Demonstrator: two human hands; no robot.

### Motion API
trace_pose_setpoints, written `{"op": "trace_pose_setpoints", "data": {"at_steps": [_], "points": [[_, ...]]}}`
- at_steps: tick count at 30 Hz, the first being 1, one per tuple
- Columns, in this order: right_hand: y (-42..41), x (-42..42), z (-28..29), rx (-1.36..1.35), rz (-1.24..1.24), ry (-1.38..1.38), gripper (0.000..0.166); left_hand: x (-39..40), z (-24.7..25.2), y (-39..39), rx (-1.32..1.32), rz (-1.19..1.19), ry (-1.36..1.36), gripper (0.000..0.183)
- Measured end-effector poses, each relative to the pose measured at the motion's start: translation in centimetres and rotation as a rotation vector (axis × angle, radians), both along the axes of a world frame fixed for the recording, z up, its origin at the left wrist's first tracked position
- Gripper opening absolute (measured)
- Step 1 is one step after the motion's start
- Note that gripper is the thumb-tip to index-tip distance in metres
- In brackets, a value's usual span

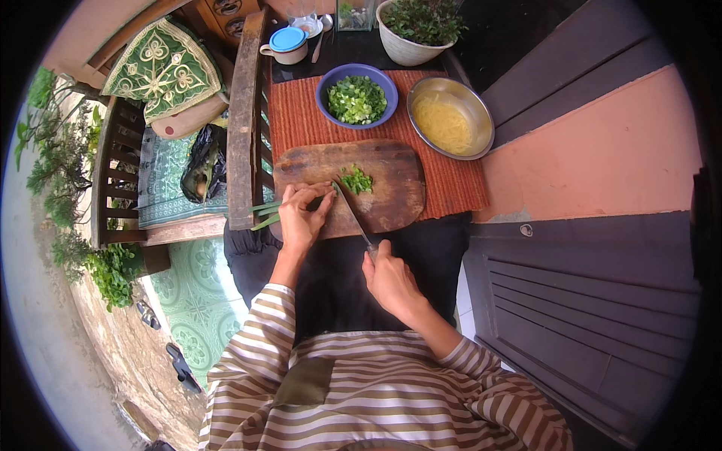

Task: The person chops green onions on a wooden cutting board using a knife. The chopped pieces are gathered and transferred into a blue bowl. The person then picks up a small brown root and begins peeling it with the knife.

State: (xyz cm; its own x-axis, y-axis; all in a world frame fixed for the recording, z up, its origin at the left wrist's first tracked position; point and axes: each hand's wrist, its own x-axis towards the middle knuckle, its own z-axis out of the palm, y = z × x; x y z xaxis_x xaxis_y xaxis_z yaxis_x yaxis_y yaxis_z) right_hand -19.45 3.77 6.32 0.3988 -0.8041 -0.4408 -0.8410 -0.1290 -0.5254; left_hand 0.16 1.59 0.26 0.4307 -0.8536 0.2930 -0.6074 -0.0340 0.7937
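Note:
My left hand (304,214) presses a bunch of green onion stalks (266,215) onto a worn wooden cutting board (395,169). The stalks stick out past the board's left edge. In my right hand (392,276) is the handle of a kitchen knife (352,215). Its blade slants away from me, with the tip close beside my left fingertips. Just right of the tip lies a small heap of chopped green onion (356,180). Behind the board stands a blue-purple bowl (322,101) with more chopped green onion in it.
A steel bowl (486,121) of pale yellow shreds sits at the back right on an orange woven mat (293,113). Farther back are a lidded cup (286,46), a spoon (319,42) and a potted plant (417,28). A wooden armrest (243,124) borders the left; a black plastic bag (206,160) lies beyond.

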Motion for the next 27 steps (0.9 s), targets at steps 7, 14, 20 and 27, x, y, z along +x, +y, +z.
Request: {"op": "trace_pose_setpoints", "data": {"at_steps": [7,14,20,27], "points": [[-0.7,-1.1,0.6,0.016,-0.015,-0.038,0.038,0.1,-0.3,0.0,-0.028,-0.022,-0.018,0.012],[1.9,-2.6,0.2,0.041,0.001,-0.087,0.037,0.0,-0.6,0.0,-0.029,-0.005,-0.016,0.011],[2.4,-2.9,0.0,0.017,-0.023,-0.106,0.037,-0.1,-0.5,-0.1,-0.049,0.009,-0.023,0.009],[2.1,-2.8,0.2,0.020,-0.032,-0.087,0.038,-0.1,-0.8,-0.2,-0.070,0.007,-0.024,0.009]]}}
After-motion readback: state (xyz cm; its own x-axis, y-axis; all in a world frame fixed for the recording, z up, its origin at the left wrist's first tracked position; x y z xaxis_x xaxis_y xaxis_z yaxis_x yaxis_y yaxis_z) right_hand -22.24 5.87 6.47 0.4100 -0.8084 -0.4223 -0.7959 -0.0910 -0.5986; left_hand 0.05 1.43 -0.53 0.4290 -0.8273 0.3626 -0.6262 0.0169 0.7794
